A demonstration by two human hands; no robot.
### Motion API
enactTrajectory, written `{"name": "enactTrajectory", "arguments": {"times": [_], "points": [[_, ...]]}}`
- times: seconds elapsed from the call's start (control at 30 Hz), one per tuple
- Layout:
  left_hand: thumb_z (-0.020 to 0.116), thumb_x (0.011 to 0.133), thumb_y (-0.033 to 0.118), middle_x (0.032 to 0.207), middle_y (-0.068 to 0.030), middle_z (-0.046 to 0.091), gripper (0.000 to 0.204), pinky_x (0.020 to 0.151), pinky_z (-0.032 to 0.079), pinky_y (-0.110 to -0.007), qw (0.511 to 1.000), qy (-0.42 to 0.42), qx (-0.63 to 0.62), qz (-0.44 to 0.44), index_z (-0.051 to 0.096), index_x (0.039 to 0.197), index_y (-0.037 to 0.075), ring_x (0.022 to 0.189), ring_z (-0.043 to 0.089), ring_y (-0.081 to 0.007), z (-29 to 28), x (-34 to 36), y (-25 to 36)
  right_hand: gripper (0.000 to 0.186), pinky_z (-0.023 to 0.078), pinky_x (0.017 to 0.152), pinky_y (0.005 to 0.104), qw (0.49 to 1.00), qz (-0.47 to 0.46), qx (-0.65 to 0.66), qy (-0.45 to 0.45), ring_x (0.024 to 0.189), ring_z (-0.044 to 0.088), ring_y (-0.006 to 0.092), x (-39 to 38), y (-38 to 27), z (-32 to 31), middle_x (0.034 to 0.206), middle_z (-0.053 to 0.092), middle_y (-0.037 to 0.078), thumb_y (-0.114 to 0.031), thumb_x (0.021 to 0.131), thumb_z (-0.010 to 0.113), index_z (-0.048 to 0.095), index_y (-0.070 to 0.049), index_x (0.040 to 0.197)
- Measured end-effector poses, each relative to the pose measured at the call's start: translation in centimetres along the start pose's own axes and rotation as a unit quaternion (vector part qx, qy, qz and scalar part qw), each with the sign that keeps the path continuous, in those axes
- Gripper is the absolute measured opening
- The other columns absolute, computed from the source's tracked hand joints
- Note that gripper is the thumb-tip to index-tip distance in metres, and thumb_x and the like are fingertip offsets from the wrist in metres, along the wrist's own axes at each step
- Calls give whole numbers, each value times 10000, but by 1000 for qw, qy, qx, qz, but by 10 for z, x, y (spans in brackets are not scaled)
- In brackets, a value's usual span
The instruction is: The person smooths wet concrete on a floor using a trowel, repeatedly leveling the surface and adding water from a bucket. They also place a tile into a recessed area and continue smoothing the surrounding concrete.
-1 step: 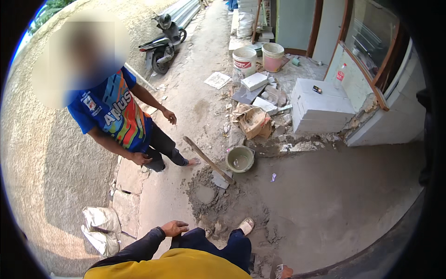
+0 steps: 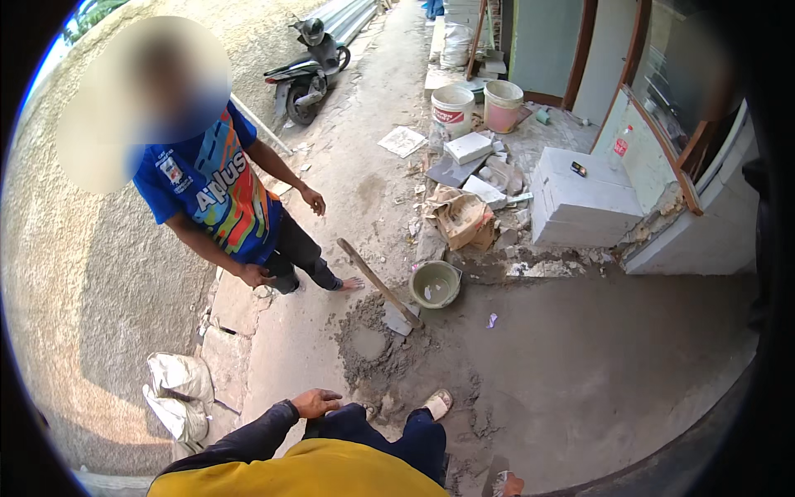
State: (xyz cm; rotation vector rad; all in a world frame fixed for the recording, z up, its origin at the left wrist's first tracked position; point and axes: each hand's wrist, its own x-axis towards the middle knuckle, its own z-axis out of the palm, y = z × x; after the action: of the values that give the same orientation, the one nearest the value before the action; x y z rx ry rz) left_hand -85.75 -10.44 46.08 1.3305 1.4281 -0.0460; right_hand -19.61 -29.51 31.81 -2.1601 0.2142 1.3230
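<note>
My left hand (image 2: 317, 403) rests by my left thigh, fingers stretched out, holding nothing. At the lower edge, my right hand (image 2: 513, 484) is partly cut off; its fingers seem closed round a trowel (image 2: 495, 468) with a flat grey blade. Ahead of my feet is a heap of wet grey mortar (image 2: 370, 344) with a smooth hollow in it. A hoe (image 2: 373, 277) stands with its blade in the heap's right side, its wooden handle slanting up and left. Beside it sits a grey-green bucket (image 2: 436, 285) with something wet inside.
A co-worker in a blue patterned shirt (image 2: 224, 186) stands barefoot at the left, hands free. Beyond lie a torn paper sack (image 2: 460, 217), white blocks (image 2: 584, 199), two pails (image 2: 453, 110) and a parked scooter (image 2: 308, 83). White sacks (image 2: 180, 393) lie by the wall. Smooth grey floor (image 2: 604, 356) spreads right.
The view has turned slightly, so the surroundings sit a little farther right. More of the grey trowel blade shows beside my right hand. My left hand stays by my thigh.
</note>
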Motion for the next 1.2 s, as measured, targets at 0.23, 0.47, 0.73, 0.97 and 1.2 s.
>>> {"name": "enactTrajectory", "arguments": {"times": [0.23,0.47,0.73,0.97,1.2], "points": [[565,1006,529,1343,-240,679,632,1087,495,-436,989,107,-34,-99,634,1414,51,1241,657,-387,17,-42,54,375,548,612,389,981,-63,-154,-103,701,689,240,48,-183,37,872,740,103,-383,930,740,720,-35,1071],[630,933,648,1222,-168,748,672,1010,521,-485,931,118,-107,-329,721,1306,96,1147,701,-365,99,-115,-3,364,522,534,370,885,-98,-381,-249,607,650,213,15,-257,190,799,709,85,-396,944,742,714,-38,999],[729,896,460,958,-170,768,383,847,547,-488,927,318,-13,-199,790,989,93,948,717,-391,106,-143,-115,351,467,476,339,802,-232,-512,-203,522,585,176,-35,-246,368,694,635,56,-382,959,733,684,-48,863],[724,888,455,766,-170,711,389,703,522,-459,926,286,-211,-126,750,814,74,715,684,-350,62,-212,-263,281,495,411,435,795,-229,-535,-170,444,541,230,-118,-150,425,606,547,73,-296,998,658,619,-48,872],[760,851,418,738,-182,729,449,743,553,-420,849,372,-282,-248,735,752,-19,701,703,-349,57,-247,-316,224,538,455,404,815,-172,-516,-200,496,605,203,-256,-58,476,667,613,62,-250,956,726,664,-37,927]]}}
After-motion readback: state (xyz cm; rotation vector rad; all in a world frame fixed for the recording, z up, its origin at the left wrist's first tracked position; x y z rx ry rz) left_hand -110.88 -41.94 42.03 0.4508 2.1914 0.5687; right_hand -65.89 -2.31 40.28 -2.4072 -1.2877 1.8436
